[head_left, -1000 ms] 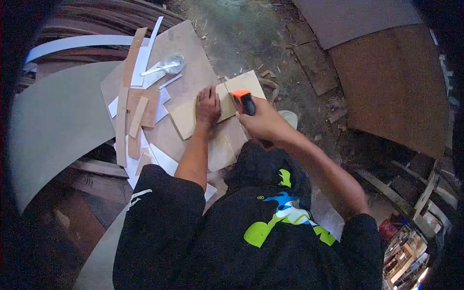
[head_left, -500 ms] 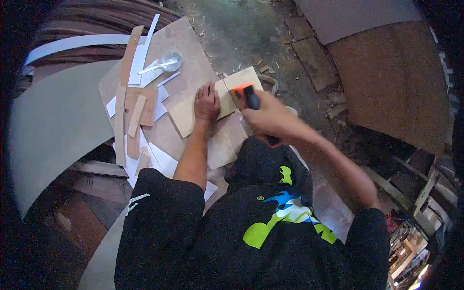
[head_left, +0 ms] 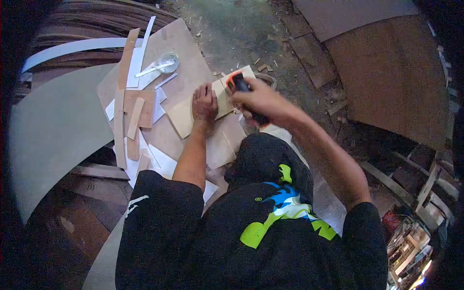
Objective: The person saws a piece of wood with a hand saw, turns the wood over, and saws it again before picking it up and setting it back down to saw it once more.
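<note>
My left hand [head_left: 205, 103] lies flat on a pale wooden board [head_left: 180, 118], pressing it against the worktable [head_left: 186, 53]. A thin dark line crosses the board to the right of that hand. The board's far end [head_left: 245, 73] reaches past the table edge. My right hand [head_left: 263, 102], slightly blurred, is closed around the orange-and-black handle of what appears to be a handsaw [head_left: 238, 83]. It is above the board beside the dark line. The blade is hidden from this angle.
Left of the board lie wood strips [head_left: 121, 125], white sheet offcuts [head_left: 137, 60] and a round clear container [head_left: 168, 63] with a white stick across it. Another pale piece [head_left: 220, 150] sits near my body. Wood scraps [head_left: 263, 67] litter the floor. Large brown panels [head_left: 391, 82] stand at right.
My right hand and the tool have shifted slightly up and left, and the handle's tilt has changed. My left hand stays on the board.
</note>
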A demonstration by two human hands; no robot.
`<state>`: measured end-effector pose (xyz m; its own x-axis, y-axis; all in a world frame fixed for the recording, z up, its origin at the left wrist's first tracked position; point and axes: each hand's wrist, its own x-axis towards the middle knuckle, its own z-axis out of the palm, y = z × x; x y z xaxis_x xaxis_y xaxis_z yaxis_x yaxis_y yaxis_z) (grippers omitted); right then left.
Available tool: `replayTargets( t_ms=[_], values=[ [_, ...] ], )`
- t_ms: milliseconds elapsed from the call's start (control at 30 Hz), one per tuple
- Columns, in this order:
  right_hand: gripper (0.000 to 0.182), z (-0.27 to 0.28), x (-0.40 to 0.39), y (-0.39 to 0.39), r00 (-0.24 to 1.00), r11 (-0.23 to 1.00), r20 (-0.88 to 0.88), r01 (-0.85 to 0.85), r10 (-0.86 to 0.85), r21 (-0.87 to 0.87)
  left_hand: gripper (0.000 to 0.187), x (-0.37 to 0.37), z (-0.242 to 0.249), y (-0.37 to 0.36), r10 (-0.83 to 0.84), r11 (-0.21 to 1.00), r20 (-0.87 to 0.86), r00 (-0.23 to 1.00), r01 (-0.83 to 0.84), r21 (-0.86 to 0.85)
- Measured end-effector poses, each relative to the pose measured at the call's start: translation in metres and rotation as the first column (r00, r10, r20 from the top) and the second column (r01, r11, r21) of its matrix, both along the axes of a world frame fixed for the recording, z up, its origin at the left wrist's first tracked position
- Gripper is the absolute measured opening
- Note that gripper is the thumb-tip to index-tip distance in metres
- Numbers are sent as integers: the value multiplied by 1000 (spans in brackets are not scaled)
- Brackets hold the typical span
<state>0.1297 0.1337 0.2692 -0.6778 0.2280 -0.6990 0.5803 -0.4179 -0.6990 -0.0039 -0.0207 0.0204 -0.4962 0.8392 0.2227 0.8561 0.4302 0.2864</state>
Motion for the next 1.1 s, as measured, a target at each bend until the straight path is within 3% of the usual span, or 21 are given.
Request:
replayTargets(
  t_ms=[33,100,233,367,500,567,667,733,833,900,933,967,1033,1100],
  values=[
    [22,-4,3,14,997,999,-59,-42,40,-20,39,0,-3,1,8,1000,-3,1000,-8,7],
    [28,-21,-1,25,959,971,-250,77,-135,-228,39,0,-7,0,7,1000,-15,1000,-7,12],
    [27,-34,-19,9,913,997,-403,36,-60,-66,39,-3,-16,-6,-59,996,64,996,63,-66],
    [28,-23,-31,-1,944,995,-331,21,12,94,39,-13,-64,-21,-71,981,79,994,84,-174],
    [25,-29,-31,0,967,984,-254,43,3,172,40,-7,-34,-13,-65,980,85,994,79,-181],
    [22,-25,-22,5,962,989,-274,36,4,141,43,3,-8,-7,-15,999,279,960,1,50],
    [19,-12,-5,2,970,974,-233,-13,67,224,46,-3,-31,-11,-36,985,547,837,-62,160],
    [16,11,2,-4,979,969,-176,-58,102,242,48,-9,-56,-15,-63,965,699,713,-134,224],
    [15,37,9,-3,968,969,-203,-103,150,227,49,-16,-69,-28,-22,973,728,685,-152,172],
    [16,33,14,-3,976,983,-208,-32,69,178,46,-8,-48,-17,39,987,558,829,-119,107],
    [16,28,14,-4,981,988,-189,-11,41,155,44,1,-22,-7,58,992,402,914,-96,76],
    [17,22,12,-5,985,991,-171,12,11,132,41,8,12,3,28,999,113,993,-33,36],
    [17,4,0,-1,991,988,-126,-28,47,149,41,4,1,-1,-22,1000,14,1000,22,-6],
    [17,8,-11,-2,987,990,-151,-28,49,137,41,4,9,0,-10,1000,38,999,9,28]
  ],
)
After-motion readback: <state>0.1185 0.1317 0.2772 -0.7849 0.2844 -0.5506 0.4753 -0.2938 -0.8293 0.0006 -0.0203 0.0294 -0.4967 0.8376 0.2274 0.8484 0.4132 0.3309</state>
